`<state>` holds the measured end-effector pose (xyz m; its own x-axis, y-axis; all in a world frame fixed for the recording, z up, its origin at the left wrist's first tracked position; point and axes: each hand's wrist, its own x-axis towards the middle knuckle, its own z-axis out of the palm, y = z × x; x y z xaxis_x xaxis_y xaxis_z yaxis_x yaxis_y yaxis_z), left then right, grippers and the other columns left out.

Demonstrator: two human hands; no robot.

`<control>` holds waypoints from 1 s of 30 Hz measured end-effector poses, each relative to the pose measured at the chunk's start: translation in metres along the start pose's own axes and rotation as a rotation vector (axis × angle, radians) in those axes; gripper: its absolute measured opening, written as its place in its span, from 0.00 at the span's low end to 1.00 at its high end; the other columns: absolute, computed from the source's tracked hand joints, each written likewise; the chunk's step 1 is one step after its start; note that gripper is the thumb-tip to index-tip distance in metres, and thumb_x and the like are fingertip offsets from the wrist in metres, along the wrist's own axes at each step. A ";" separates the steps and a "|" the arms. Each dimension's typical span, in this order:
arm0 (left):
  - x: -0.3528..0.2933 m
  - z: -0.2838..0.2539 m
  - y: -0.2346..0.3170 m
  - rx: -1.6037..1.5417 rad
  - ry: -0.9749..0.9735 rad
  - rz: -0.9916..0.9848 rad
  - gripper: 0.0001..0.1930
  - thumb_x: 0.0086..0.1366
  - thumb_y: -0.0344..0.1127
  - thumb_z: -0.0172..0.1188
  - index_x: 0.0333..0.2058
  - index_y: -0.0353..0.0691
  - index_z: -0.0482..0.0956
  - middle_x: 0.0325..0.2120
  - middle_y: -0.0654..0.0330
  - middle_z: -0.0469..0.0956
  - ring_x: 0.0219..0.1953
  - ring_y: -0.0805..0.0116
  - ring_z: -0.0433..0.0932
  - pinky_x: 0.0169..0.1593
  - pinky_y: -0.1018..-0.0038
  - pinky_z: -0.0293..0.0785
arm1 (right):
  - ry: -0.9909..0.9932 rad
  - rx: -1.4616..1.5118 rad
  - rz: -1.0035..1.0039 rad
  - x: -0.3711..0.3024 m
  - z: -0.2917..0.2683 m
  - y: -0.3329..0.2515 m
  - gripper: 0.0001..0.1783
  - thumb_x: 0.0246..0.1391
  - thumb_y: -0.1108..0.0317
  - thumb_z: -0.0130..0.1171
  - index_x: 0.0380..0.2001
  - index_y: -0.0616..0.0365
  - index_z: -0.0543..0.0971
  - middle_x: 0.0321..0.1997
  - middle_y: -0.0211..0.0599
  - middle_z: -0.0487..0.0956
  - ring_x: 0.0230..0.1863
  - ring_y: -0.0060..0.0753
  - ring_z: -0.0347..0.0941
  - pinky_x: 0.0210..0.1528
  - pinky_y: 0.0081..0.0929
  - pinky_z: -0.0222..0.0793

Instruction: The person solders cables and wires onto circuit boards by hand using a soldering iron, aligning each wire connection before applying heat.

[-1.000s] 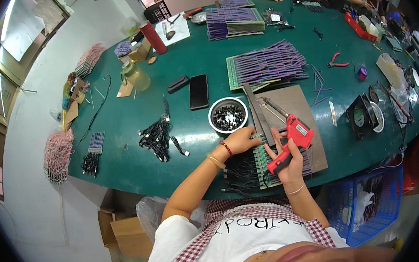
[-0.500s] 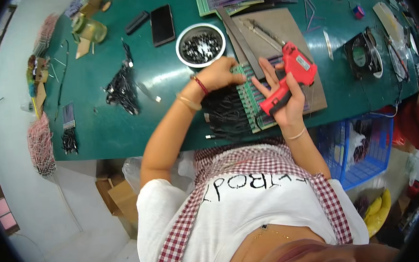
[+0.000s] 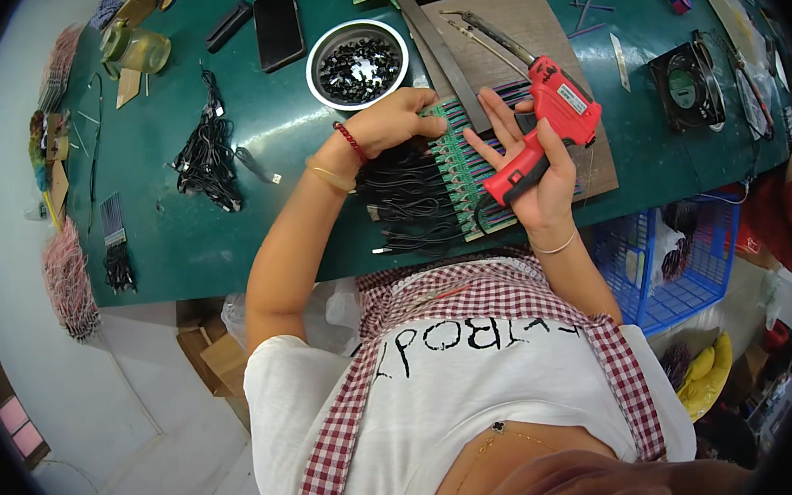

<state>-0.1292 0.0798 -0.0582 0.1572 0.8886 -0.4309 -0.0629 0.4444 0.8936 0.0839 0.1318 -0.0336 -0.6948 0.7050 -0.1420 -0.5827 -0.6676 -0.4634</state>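
Note:
A row of green circuit boards (image 3: 462, 186) lies on the table close to my body, with bundled black cables (image 3: 401, 194) running off its left side. At the board's far end, my left hand (image 3: 394, 123) is closed, thumb and fingers pinching the edge there; anything small between the fingertips is hidden. My right hand (image 3: 545, 189) grips a red soldering gun (image 3: 563, 104) by its handle, some fingers stretched out over the boards. The gun's metal tip points away to the far left, above a brown sheet (image 3: 528, 28). A flat dark metal bar (image 3: 441, 53) lies slantwise across the boards and sheet.
Beyond my left hand stands a round metal bowl (image 3: 356, 29) of small black parts. Farther left are loose black cables (image 3: 206, 160), a phone (image 3: 278, 29) and a glass jar (image 3: 140, 49). A black fan (image 3: 687, 87) stands right; a blue crate (image 3: 682, 271) sits below the table edge.
The whole view has shifted, so the table's things appear slightly higher and farther left. Both hands keep nearly the same pose, the left at the board's end and the right around the soldering gun.

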 end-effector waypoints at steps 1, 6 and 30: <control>-0.002 -0.002 0.002 0.031 0.016 0.020 0.11 0.59 0.33 0.59 0.36 0.31 0.74 0.29 0.65 0.75 0.33 0.80 0.71 0.39 0.82 0.67 | -0.003 0.000 0.015 0.002 0.002 0.000 0.14 0.59 0.62 0.48 0.45 0.55 0.66 0.61 0.62 0.60 0.69 0.47 0.46 0.64 0.59 0.46; -0.002 -0.002 0.007 0.151 0.068 0.050 0.11 0.59 0.35 0.60 0.33 0.31 0.75 0.25 0.67 0.74 0.29 0.81 0.69 0.34 0.82 0.67 | 0.018 -0.030 0.029 0.005 0.004 -0.001 0.14 0.59 0.62 0.47 0.45 0.55 0.66 0.61 0.65 0.58 0.69 0.49 0.44 0.64 0.61 0.44; 0.005 0.016 0.031 0.519 0.330 -0.151 0.16 0.53 0.40 0.64 0.25 0.27 0.78 0.13 0.61 0.72 0.13 0.75 0.68 0.19 0.76 0.65 | 0.028 -0.064 -0.023 0.002 -0.001 0.005 0.15 0.59 0.63 0.47 0.46 0.57 0.64 0.60 0.62 0.61 0.68 0.46 0.49 0.63 0.60 0.48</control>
<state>-0.1148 0.0964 -0.0308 -0.1901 0.8452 -0.4995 0.4358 0.5286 0.7285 0.0796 0.1301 -0.0372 -0.6690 0.7271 -0.1542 -0.5701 -0.6350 -0.5213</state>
